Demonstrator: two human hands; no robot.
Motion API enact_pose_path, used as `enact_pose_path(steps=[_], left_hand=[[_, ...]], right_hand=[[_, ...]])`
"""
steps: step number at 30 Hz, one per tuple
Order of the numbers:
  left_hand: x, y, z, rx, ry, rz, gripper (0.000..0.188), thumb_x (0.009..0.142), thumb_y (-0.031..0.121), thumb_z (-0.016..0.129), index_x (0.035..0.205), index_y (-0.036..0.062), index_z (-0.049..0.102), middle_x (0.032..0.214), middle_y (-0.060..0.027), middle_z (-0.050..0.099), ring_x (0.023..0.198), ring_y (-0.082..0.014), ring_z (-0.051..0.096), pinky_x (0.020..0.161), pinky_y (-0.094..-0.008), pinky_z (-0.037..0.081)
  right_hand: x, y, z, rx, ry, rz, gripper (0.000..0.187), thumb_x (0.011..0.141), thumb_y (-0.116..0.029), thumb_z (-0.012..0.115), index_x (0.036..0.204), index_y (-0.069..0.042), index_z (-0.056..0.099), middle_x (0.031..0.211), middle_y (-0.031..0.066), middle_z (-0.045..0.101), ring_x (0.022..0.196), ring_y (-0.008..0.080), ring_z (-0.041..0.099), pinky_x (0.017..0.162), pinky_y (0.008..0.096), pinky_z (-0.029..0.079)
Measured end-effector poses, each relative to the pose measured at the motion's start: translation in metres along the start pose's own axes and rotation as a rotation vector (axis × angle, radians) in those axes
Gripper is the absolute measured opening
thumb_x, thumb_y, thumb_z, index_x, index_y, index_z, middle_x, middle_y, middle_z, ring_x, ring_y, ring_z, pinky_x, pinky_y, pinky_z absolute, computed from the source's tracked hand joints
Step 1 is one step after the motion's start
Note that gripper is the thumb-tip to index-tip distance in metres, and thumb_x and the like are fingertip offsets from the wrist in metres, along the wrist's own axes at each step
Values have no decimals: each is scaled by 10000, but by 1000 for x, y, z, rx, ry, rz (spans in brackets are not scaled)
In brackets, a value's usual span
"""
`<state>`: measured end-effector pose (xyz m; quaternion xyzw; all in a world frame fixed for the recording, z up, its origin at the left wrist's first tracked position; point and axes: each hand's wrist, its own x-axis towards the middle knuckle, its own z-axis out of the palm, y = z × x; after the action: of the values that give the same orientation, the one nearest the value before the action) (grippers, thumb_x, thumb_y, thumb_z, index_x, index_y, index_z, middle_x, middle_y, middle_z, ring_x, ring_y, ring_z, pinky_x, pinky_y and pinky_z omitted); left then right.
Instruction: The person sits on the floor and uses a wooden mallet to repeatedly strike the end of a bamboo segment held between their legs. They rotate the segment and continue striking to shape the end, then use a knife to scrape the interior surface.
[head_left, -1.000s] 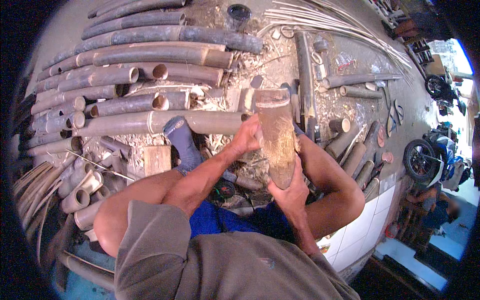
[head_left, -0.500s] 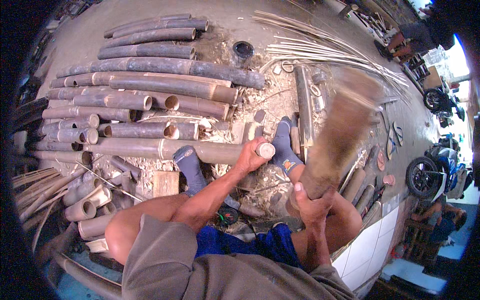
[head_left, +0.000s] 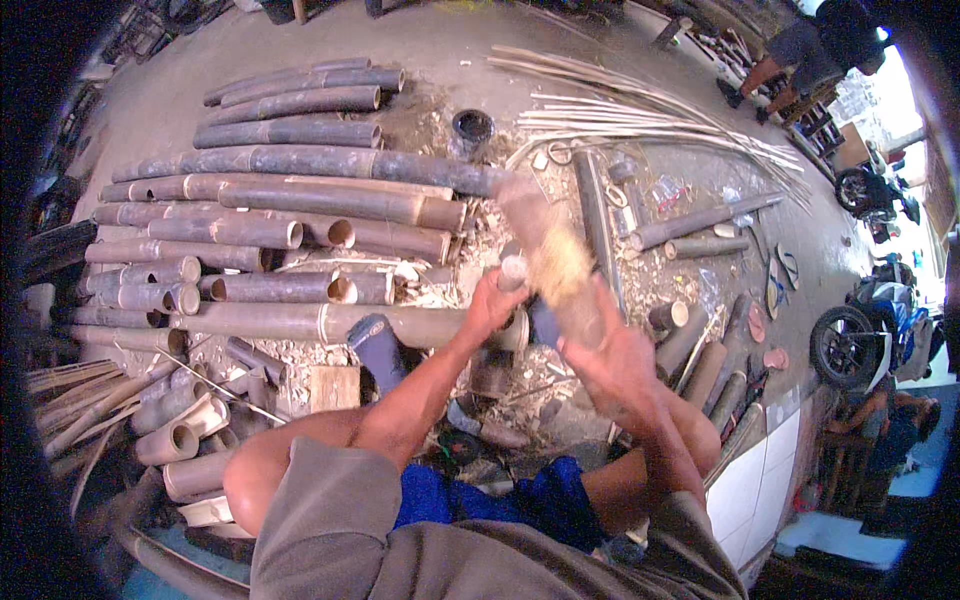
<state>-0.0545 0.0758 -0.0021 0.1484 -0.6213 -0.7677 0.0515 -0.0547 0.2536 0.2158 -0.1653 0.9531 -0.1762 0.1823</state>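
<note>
My left hand (head_left: 494,303) is closed around a round wooden handle (head_left: 513,269) whose pale flat top faces up; its lower part is hidden. Wrapped round the grip of a thick wooden mallet (head_left: 565,265), smeared by motion, are the fingers of my right hand (head_left: 618,362). The mallet slants up and to the left, its body close beside the handle's top; whether they touch, I cannot tell. Below my left hand, a long bamboo pole (head_left: 415,324) lies across the ground, its cut end (head_left: 521,330) just right of that hand. My left foot (head_left: 378,345) rests against the pole.
Rows of bamboo poles (head_left: 300,160) fill the left side. Wood shavings (head_left: 470,265) cover the floor around my feet. Thin strips (head_left: 640,115) lie at the far right, past a dark bowl (head_left: 473,126). Short bamboo pieces (head_left: 172,440) pile up near my left knee. Motorcycles (head_left: 850,345) stand at right.
My right hand has swung the mallet leftward from the right, over toward the handle. My left hand with the handle has shifted slightly left and away from me.
</note>
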Motion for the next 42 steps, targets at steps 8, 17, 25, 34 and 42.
enact_pose_path(steps=[8, 17, 25, 34, 42], left_hand=[[5, -1, -11, 31, -58, -69, 389, 832, 158, 804, 1154, -25, 683, 1044, -71, 747, 881, -146, 679, 841, -331, 553], [24, -13, -13, -42, -7, 13, 443, 855, 197, 776, 1214, -19, 634, 1067, -80, 728, 940, -173, 673, 872, -338, 533], [-59, 5, 35, 367, -68, 233, 550, 753, 155, 775, 1217, 14, 516, 1109, -235, 614, 1045, -363, 642, 927, -433, 510], [-34, -13, 57, 404, -139, 545, 372, 717, 215, 803, 975, 39, 600, 927, -168, 623, 884, -401, 642, 757, -467, 528], [-23, -29, 49, 400, -120, 553, 388, 702, 272, 861, 882, 57, 593, 828, -147, 615, 787, -390, 646, 690, -460, 527]], right_hand=[[31, -6, -9, -74, -132, -45, 973, 789, -449, 753, 1585, -117, 303, 1139, 324, 684, 1061, 437, 694, 928, 488, 544], [22, 15, -1, -44, -153, -4, 1013, 779, -499, 759, 1604, -182, 265, 1181, 337, 672, 1101, 521, 652, 983, 534, 519], [-57, 28, 13, 635, 219, 118, 938, 785, -238, 779, 1559, 17, 314, 1398, 222, 571, 1282, 332, 566, 1114, 415, 412], [-88, 35, 17, 583, 223, 230, 901, 773, -295, 788, 1504, 54, 393, 1385, 248, 568, 1287, 346, 552, 1122, 424, 393], [-85, 38, 30, 581, 263, 187, 899, 765, -321, 804, 1486, 61, 426, 1360, 225, 579, 1263, 339, 552, 1112, 416, 394]])
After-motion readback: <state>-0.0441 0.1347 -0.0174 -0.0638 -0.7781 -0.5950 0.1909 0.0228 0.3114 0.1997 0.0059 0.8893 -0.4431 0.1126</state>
